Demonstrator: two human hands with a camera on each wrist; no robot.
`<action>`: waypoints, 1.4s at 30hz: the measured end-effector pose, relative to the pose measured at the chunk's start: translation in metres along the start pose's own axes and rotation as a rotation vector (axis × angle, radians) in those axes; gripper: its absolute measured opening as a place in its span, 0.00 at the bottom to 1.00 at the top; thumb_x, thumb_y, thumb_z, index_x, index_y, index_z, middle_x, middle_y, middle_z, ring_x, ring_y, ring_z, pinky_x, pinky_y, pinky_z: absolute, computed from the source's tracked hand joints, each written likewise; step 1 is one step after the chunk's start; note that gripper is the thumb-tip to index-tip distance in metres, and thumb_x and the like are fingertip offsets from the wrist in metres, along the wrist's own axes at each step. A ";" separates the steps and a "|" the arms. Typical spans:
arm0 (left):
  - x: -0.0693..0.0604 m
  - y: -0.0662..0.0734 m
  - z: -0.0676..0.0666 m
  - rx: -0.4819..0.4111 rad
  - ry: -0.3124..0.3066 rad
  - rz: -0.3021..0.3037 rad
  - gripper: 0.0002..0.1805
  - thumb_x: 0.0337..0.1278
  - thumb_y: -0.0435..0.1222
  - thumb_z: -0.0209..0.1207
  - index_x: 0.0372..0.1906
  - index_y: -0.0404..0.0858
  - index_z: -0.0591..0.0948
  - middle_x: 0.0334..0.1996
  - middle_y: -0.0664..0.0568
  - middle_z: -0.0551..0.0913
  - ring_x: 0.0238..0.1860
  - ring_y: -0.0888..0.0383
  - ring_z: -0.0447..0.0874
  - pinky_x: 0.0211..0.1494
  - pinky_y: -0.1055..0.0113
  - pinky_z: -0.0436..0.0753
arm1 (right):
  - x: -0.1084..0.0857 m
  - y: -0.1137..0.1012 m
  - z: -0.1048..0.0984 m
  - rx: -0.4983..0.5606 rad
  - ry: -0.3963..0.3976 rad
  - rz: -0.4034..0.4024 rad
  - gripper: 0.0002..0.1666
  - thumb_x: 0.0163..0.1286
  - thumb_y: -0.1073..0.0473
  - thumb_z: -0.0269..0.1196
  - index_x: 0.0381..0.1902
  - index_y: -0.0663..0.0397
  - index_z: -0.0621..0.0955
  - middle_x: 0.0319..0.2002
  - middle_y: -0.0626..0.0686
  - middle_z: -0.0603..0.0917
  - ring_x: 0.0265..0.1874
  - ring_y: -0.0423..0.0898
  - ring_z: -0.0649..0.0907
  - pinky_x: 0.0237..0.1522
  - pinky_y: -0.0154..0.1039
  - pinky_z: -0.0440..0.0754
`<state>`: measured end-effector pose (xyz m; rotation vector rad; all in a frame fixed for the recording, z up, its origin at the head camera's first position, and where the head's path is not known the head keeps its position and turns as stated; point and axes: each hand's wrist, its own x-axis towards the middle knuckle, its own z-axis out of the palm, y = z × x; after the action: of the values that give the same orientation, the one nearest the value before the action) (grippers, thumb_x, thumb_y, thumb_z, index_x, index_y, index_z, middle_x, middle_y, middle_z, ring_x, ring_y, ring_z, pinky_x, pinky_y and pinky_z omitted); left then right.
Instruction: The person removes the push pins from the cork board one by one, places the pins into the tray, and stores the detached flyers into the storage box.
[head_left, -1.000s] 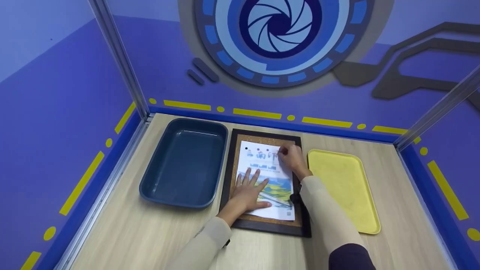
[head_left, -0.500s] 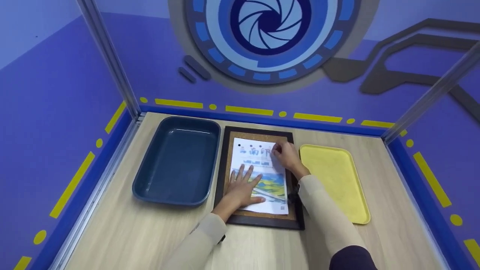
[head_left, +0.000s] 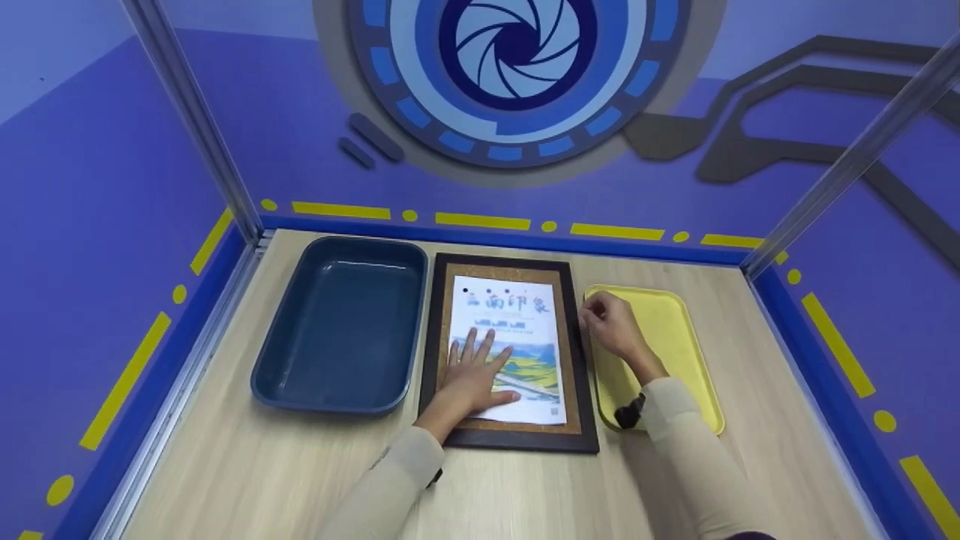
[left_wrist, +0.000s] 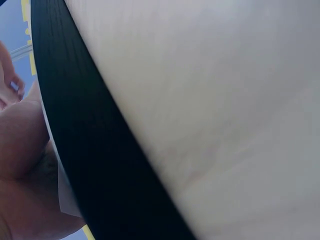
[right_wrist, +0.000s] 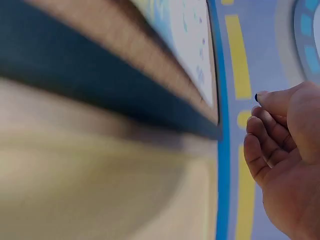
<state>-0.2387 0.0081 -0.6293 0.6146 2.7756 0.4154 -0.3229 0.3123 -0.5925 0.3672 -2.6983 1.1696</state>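
A sheet of paper (head_left: 534, 367) with a landscape print and large lettering lies on a framed corkboard (head_left: 572, 375). Dark dots that look like thumbtacks (head_left: 465, 290) line its top edge, mostly toward the left. With spread fingers, my left hand (head_left: 469, 386) rests flat on the lower left of the sheet. My right hand (head_left: 616, 326) is off the board's right side, over the yellow tray (head_left: 675, 352). Between its thumb and index finger it pinches a small black thumbtack (right_wrist: 257, 97), mostly hidden by the fingers. The other fingers are curled.
A deep dark blue tray (head_left: 341, 330) stands close to the board's left side. Purple panels (head_left: 480, 187) with yellow marks and metal posts (head_left: 195, 120) bound the wooden tabletop (head_left: 517, 495) at the back and sides.
My right hand has left the paper's upper right corner and moved right, over the yellow tray's near-left edge. My left hand keeps its place on the sheet. The head view has shifted slightly.
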 end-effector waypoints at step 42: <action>-0.004 0.003 -0.005 0.103 0.045 0.003 0.50 0.65 0.73 0.55 0.85 0.57 0.59 0.87 0.46 0.46 0.86 0.37 0.37 0.82 0.34 0.46 | -0.034 0.068 -0.012 0.176 0.016 0.367 0.12 0.80 0.59 0.64 0.48 0.64 0.86 0.42 0.60 0.88 0.37 0.47 0.84 0.36 0.32 0.81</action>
<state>-0.2364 0.0076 -0.6227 0.6408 2.8534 0.2916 -0.3099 0.3716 -0.6403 -0.1241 -2.7305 1.5010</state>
